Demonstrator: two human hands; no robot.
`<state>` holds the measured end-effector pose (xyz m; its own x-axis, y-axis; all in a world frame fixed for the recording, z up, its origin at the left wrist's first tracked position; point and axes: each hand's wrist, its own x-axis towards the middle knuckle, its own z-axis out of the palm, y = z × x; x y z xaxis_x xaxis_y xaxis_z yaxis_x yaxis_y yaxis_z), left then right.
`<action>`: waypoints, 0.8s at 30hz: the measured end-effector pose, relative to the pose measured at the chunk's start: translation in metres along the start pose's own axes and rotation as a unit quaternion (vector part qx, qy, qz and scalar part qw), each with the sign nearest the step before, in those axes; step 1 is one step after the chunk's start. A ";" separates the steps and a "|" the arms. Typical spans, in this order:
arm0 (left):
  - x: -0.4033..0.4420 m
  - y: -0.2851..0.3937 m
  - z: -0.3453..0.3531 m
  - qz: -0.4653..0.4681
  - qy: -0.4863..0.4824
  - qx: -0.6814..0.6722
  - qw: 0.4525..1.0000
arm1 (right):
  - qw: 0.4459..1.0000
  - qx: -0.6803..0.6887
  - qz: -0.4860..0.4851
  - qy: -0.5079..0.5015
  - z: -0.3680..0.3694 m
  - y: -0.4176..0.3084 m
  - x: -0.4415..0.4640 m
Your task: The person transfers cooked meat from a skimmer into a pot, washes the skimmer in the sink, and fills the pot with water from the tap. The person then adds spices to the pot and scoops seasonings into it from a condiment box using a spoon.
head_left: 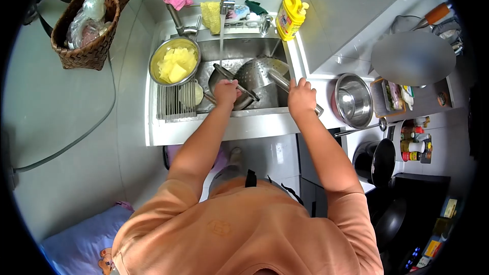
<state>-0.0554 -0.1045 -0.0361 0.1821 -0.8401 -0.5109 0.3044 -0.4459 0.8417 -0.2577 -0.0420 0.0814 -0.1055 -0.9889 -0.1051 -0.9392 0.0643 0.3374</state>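
A person in an orange short-sleeved shirt works at a stainless-steel sink as water runs from a silver metal tap. The left hand is closed on the edge of a round grey metal pan inside the basin. The right hand grips the long silver handle of a round perforated metal strainer, which lies in the sink beside the pan. Pale yellow slices, already cut, fill a round steel bowl set at the sink's left side, near a slatted metal rack. A yellow plastic bottle stands behind the right hand. With the water on and both vessels in the basin, the work there appears under way, not finished; how clean they are cannot be told.
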 end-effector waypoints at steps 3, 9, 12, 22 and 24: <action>-0.011 0.005 -0.007 -0.014 0.000 -0.057 0.998 | 0.999 0.036 0.015 -0.022 -0.002 0.003 -0.004; -0.019 0.009 -0.024 -0.059 0.008 -0.161 0.985 | 0.995 0.084 -0.037 0.046 -0.010 -0.042 0.018; -0.020 0.010 -0.027 -0.090 0.005 -0.208 0.974 | 0.991 0.087 -0.083 0.067 -0.023 -0.072 0.031; -0.030 0.016 -0.030 -0.093 0.003 -0.242 0.966 | 0.984 0.128 -0.119 -0.033 -0.051 -0.098 0.050; -0.031 0.019 -0.029 -0.092 -0.009 -0.233 0.968 | 0.977 0.159 -0.118 -0.081 -0.052 -0.084 0.055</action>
<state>-0.0287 -0.0777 -0.0091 0.0703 -0.7673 -0.6374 0.7201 -0.4032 0.5648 -0.1678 -0.1084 0.0957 0.0994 -0.9488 -0.2997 -0.9950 -0.0982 -0.0193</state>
